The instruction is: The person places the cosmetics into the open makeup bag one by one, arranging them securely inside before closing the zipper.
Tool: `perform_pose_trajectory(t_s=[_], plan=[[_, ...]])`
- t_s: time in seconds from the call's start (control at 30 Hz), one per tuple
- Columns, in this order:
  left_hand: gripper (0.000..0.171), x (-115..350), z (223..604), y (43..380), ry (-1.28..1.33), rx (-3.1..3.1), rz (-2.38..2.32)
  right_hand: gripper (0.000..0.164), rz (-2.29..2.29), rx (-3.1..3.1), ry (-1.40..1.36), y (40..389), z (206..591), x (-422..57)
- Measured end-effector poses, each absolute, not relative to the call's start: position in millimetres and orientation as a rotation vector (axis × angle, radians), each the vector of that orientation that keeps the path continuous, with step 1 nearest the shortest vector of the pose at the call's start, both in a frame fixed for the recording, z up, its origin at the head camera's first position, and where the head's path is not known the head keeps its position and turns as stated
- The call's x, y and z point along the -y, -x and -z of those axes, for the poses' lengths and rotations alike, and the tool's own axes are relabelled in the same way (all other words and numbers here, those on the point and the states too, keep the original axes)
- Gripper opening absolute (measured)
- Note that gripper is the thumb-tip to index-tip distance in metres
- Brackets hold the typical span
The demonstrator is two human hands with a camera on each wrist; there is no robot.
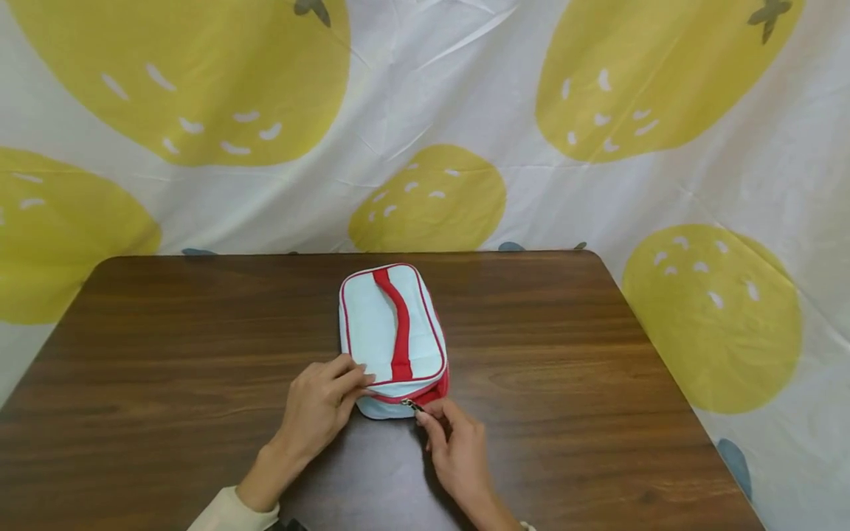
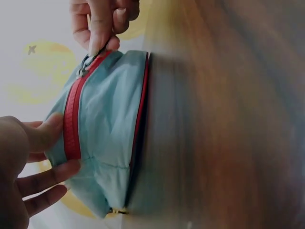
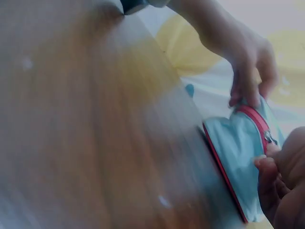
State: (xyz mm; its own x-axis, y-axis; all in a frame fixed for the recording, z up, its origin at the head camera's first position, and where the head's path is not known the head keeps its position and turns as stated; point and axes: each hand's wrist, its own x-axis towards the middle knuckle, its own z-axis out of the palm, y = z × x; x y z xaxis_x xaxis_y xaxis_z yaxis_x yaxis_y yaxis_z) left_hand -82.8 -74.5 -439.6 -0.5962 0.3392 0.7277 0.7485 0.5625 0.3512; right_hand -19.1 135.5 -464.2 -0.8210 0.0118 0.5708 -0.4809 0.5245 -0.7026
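A pale blue zippered pouch (image 1: 372, 317) with red piping and a red strap handle (image 1: 401, 324) lies on the table. At its near left corner my left hand (image 1: 322, 402) pinches the fabric beside the red zipper (image 2: 72, 114), thumb and fingers on either side of the edge. The zipper pull (image 1: 413, 405) is pinched between the thumb and index finger of my right hand (image 1: 458, 450), at the pouch's near end. To the right of the slider the zipper's edges look parted in the head view. What the pouch holds is hidden.
The brown wood-grain table (image 1: 199, 354) extends around the pouch on every side. Behind its far edge hangs a white cloth (image 1: 438, 88) printed with large yellow fruit shapes.
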Motion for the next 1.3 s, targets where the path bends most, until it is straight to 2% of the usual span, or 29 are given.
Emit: perform_pose_trajectory(t_s=[0.5, 0.83, 1.07, 1.2, 1.3], plan=[[0.021, 118, 435, 94, 0.931, 2.222, 0.948, 0.023, -1.013, 2.264, -0.419, 32, 463, -158], [0.032, 135, 427, 97, 0.927, 2.266, 0.929, 0.019, -1.165, 2.339, -0.528, 30, 457, -145], [0.036, 102, 416, 85, 1.081, 2.25, 0.791, 0.013, -1.217, 2.348, -0.561, 30, 455, -145], [0.039, 76, 424, 81, 1.145, 2.277, 0.591, 0.011, -1.216, 2.386, -0.543, 30, 454, -145], [0.035, 64, 429, 81, 1.12, 2.28, 0.453, 0.012, -1.221, 2.418, -0.524, 29, 452, -145]])
